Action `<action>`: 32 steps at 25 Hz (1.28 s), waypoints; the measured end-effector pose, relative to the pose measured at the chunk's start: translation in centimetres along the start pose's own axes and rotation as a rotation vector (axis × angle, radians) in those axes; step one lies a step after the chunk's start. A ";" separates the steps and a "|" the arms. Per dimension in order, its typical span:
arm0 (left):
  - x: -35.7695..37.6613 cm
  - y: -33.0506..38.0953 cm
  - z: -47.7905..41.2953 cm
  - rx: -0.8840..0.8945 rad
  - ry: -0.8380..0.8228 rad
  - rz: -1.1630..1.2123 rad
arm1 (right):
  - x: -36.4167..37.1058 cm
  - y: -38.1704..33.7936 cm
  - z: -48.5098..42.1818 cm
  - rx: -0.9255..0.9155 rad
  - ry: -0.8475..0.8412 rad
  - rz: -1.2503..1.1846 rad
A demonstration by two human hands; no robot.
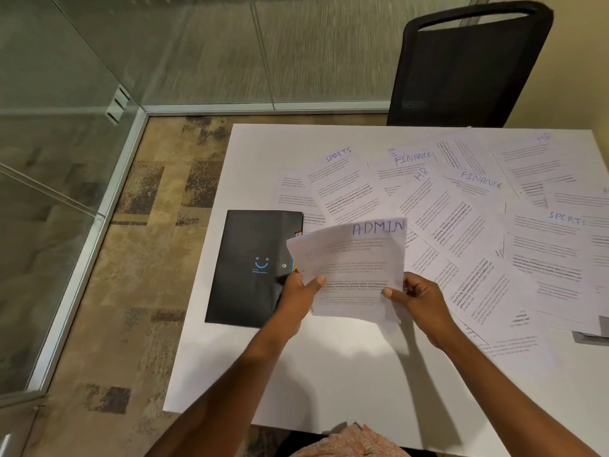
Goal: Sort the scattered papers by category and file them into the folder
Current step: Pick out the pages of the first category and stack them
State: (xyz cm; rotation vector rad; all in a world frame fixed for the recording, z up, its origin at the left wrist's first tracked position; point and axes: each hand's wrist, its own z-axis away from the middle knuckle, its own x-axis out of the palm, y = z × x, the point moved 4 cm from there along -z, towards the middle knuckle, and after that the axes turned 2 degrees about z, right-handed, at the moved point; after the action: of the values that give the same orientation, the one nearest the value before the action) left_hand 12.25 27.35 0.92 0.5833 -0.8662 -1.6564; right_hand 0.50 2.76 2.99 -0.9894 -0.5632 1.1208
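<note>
Between hands: ADMIN sheets (pixel 356 258) raised off table (pixel 329 374), left hand (pixel 298 291) pinching lower left edge, right hand (pixel 418 296) pinching lower right. Folder (pixel 250 265) just left of left hand, looks closed. Papers (pixel 461 209) marked SPORTS, FINANCE, HR scattered beyond and right of right hand, unsorted. Judged early stage.

White table (pixel 346 374): black folder (pixel 250 268), scattered papers (pixel 461 199).
</note>
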 end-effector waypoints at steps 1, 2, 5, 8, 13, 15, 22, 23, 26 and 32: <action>-0.4 0.3 -0.2 -0.012 0.010 -0.005 | 0.1 -0.2 -0.2 -0.009 0.005 0.020; -0.7 0.6 -0.5 -0.021 0.016 -0.012 | 0.2 -0.4 -0.4 -0.015 0.009 0.024; -1.3 1.1 -1.2 -0.056 0.003 -0.036 | 0.9 -0.6 -1.0 -0.011 0.006 0.002; -2.0 0.8 -2.3 -0.059 0.069 -0.143 | 1.1 -0.2 -1.3 0.025 0.028 -0.053; -5.5 -0.3 -4.2 0.154 0.465 -0.721 | -0.3 0.9 -1.4 0.087 0.104 -0.100; -6.3 -1.4 -4.8 0.090 0.491 -0.968 | -1.1 1.6 -1.4 0.107 0.127 -0.102; -7.1 -3.0 -5.7 -0.045 0.389 -1.115 | -3.0 3.7 -0.9 0.135 0.162 -0.092; -7.3 -3.0 -5.8 -0.044 0.385 -1.095 | -3.2 3.9 -0.9 0.138 0.161 -0.092; -7.9 -2.8 -6.0 -0.041 0.373 -1.052 | -3.4 4.2 -0.9 0.143 0.156 -0.090; -8.6 -0.4 -4.1 0.026 0.377 -0.965 | -2.4 2.8 -0.3 0.142 0.154 -0.129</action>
State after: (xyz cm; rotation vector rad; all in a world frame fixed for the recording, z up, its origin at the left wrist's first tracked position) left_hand 17.28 34.68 -2.40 1.4289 -0.3124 -2.2578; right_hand -1.44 0.69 0.64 -0.8950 -0.4119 0.9481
